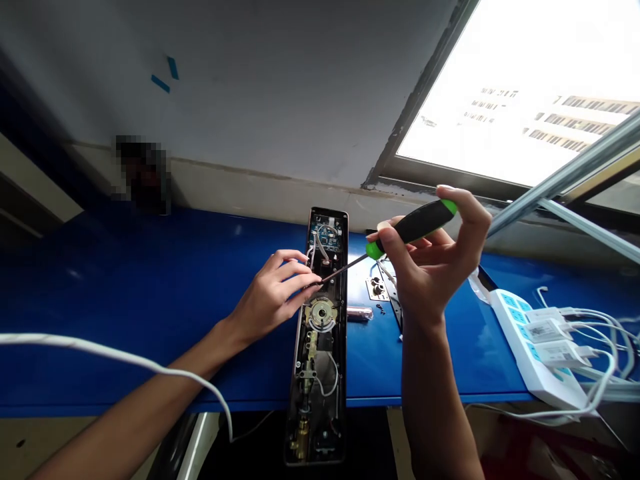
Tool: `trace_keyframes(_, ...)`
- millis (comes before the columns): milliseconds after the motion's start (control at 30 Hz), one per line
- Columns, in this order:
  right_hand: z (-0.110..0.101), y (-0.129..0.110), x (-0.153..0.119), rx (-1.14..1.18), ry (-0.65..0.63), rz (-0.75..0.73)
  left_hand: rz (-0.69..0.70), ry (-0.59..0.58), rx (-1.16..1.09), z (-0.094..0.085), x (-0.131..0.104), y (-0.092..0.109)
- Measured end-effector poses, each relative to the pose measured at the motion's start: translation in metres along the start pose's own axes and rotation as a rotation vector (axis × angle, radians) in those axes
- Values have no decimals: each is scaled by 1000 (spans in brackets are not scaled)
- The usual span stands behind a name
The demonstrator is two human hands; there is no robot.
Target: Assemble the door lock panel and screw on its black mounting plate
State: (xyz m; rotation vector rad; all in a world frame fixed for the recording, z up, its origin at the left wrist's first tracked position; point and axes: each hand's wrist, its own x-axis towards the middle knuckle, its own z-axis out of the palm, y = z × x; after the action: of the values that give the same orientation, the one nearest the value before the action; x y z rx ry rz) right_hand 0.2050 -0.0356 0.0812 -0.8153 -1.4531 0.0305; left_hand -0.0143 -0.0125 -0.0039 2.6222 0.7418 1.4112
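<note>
A long open black lock housing point(343, 340) lies across the blue table, its near end jutting over the front edge. Inside show a circuit board point(327, 233), a round metal disc point(321, 313), thin wires and a brass-coloured part point(302, 433). My right hand point(435, 260) is closed around a black and green screwdriver point(420, 223), its shaft slanting down to the left into the housing. At the tip, the fingers of my left hand point(280, 283) are pinched together over the housing's left side. Whatever they hold is too small and dark to make out.
Right of the housing lie a small metal plate with round parts point(377, 289), loose dark screws point(381, 309) and a wrapped cylinder point(360, 314). A white power strip point(530, 353) with several plugged-in chargers stands at the right. A white cable point(125, 357) crosses above my left forearm.
</note>
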Motion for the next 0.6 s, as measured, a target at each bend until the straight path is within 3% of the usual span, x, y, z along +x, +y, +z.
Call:
trace_keyframes(333, -4, -1, -3, -42, -12, 10, 14, 27, 7, 1, 0, 4)
trace_keyframes(600, 1, -9, 1, 60, 19, -12, 3, 46, 21, 6, -3, 5)
